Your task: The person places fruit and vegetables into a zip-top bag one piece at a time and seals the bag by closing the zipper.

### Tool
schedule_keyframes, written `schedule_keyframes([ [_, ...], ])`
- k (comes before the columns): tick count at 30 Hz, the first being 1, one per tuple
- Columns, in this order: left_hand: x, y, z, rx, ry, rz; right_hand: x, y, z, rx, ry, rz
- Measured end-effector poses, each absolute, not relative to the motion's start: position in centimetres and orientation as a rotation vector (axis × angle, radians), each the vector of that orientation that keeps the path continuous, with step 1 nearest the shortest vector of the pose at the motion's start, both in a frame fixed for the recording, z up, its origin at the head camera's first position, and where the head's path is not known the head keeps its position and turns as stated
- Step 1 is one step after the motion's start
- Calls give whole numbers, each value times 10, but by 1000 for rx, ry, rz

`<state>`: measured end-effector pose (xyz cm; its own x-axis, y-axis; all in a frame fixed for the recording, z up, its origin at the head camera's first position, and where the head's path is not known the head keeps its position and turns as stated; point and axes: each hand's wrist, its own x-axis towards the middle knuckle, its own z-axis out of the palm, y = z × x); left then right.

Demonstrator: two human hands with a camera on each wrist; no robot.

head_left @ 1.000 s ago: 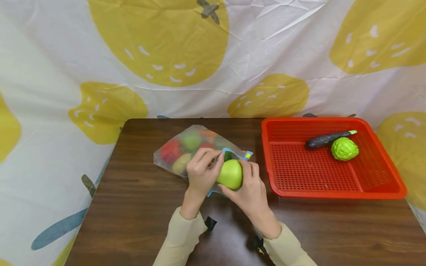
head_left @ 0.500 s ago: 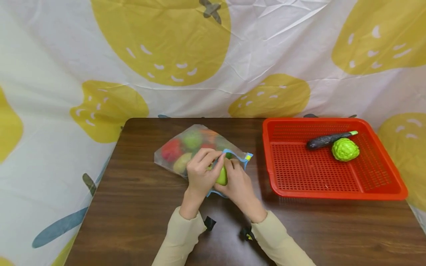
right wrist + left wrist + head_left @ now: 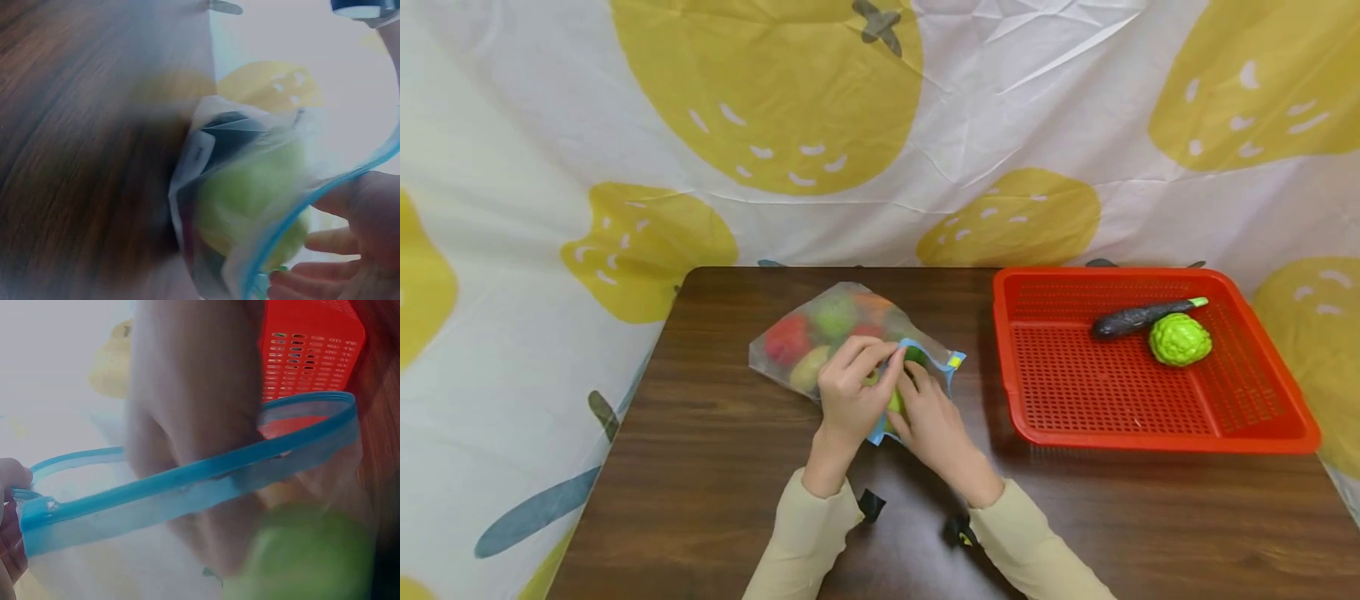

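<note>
A clear zip bag (image 3: 761,357) with a blue-edged mouth lies on the table. Through its film show a red item (image 3: 787,340), a green round one (image 3: 833,317) and a yellowish one (image 3: 809,370). My left hand (image 3: 852,387) pinches the blue rim beside the slider end seen in the left wrist view. My right hand (image 3: 934,425) reaches into the mouth, its fingers loosely spread beside a green apple (image 3: 250,197) inside the bag. In the left wrist view that apple (image 3: 306,553) is blurred; whether a fingertip touches it I cannot tell.
A red plastic basket (image 3: 1097,400) stands to the right, holding a toy eggplant (image 3: 1131,319) and a bumpy light-green fruit (image 3: 1180,339). Behind the dark wooden table (image 3: 700,467) hangs a fruit-printed cloth (image 3: 820,225).
My right hand has carried the green apple leftward into the bag's mouth, and its fingers have loosened around it. My left hand stays at the rim.
</note>
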<state>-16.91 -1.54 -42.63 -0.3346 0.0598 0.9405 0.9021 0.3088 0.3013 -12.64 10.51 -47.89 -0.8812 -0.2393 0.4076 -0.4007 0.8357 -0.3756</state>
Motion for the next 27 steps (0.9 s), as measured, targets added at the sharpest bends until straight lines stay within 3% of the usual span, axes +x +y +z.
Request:
schedule_keyframes([
  [11,-169,-16,-428,-869,-1644,-1189,-108,170,-427,663,-2401,840],
  [27,-171,-14,-428,-874,-1625,-1211,-142,351,-369,-199,-2702,643],
])
